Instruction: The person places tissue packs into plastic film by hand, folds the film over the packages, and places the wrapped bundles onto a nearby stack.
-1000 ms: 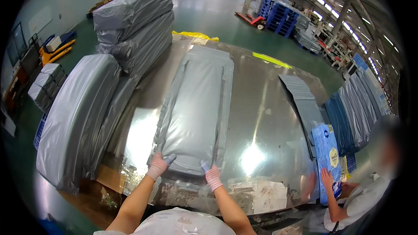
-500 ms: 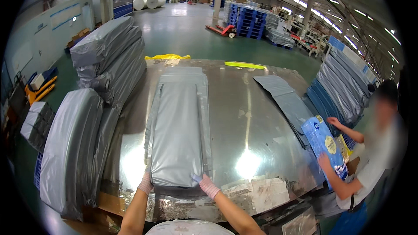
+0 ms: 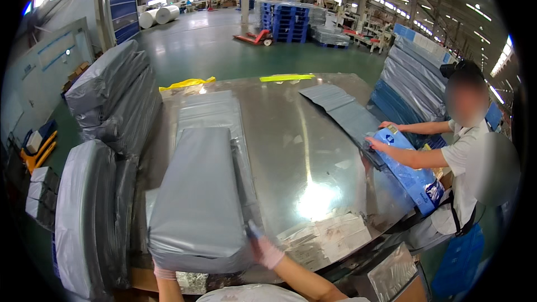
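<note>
A long grey plastic-wrapped package [image 3: 197, 207] is raised off the table at its near end, tilted slightly, between my two gloved hands. My left hand [image 3: 164, 272] grips its near left corner from below, the fingers mostly hidden by the package. My right hand [image 3: 267, 250] presses on its near right side, with bluish fingertips against the wrap. Beneath and beyond the package lie flat grey plastic bags [image 3: 206, 107] on the metal-topped table [image 3: 279, 151].
Tall stacks of grey wrapped packages [image 3: 86, 212] stand at my left. At the right, a co-worker [image 3: 467, 151] handles a blue printed package [image 3: 405, 170] beside flat grey bags [image 3: 338, 106]. A yellow bag [image 3: 187, 84] and a yellow-green strip [image 3: 286, 78] lie along the far edge.
The grey package has come toward me and up off the flat bags, held in both hands. My view has turned right. The co-worker's hands have moved to the far end of the blue package.
</note>
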Motion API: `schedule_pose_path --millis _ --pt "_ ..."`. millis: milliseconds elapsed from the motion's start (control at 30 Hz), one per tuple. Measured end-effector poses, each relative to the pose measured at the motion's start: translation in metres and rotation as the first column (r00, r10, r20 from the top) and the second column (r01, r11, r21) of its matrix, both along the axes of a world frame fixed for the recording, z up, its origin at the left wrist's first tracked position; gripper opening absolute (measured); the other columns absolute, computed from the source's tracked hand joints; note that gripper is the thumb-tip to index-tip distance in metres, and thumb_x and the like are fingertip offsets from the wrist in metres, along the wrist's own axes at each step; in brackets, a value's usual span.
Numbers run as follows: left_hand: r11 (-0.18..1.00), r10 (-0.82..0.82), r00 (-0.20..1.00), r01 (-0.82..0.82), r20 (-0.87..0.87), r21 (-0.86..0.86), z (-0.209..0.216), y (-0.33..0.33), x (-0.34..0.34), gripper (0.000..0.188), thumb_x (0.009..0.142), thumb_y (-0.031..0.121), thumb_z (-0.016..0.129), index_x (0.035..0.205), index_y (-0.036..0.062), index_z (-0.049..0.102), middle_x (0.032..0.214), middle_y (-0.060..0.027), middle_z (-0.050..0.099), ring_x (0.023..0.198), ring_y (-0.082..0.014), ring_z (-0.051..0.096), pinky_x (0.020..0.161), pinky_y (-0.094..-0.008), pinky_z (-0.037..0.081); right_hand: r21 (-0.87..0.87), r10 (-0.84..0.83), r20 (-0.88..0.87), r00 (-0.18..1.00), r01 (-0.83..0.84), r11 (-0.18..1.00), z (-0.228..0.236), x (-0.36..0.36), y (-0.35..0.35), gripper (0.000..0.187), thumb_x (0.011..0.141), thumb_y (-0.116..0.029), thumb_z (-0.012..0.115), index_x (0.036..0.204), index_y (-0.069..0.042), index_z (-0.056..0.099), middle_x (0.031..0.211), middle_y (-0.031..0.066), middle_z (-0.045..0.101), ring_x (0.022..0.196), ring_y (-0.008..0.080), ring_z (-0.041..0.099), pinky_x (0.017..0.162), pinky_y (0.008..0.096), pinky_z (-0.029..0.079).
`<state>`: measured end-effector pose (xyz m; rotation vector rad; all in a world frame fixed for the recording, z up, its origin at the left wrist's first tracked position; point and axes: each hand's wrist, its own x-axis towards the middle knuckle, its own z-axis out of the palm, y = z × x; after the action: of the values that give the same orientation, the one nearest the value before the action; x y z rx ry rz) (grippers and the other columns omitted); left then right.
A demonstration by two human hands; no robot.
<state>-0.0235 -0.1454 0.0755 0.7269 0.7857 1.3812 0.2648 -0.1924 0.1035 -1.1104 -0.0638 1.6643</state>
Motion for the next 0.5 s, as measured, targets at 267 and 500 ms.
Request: schedule_pose_path --millis 267,500 --pt "0.872 -0.437 0.886 0.376 -0.153 -0.312 0.046 0.002 0.033 0.078 0.087 0.060 0.045 0.138 0.0028 0.034 0.137 -0.0130 0.041 0.121 -0.0272 0.042 0.099 -0.0398 0.038 0.198 0.112 -0.003 0.994 -0.110 0.974 -0.021 0.061 0.080 0.077 0.077 -0.067 0.055 0.124 -0.006 0.054 0.115 0.0063 0.061 0.102 0.0194 0.057 0.092 0.0327 0.044" --pt "0.875 -0.300 0.947 0.225 -0.115 -0.430 -0.007 0.038 0.055 0.074 0.086 0.061 0.045 0.130 0.0016 0.045 0.123 -0.0131 0.054 0.108 -0.0239 0.053 0.091 -0.0339 0.044 0.209 0.154 0.153 0.976 -0.185 0.960 -0.019 0.052 0.075 0.083 0.075 -0.066 0.058 0.131 -0.006 0.045 0.126 0.0078 0.053 0.113 0.0195 0.050 0.097 0.0317 0.040"
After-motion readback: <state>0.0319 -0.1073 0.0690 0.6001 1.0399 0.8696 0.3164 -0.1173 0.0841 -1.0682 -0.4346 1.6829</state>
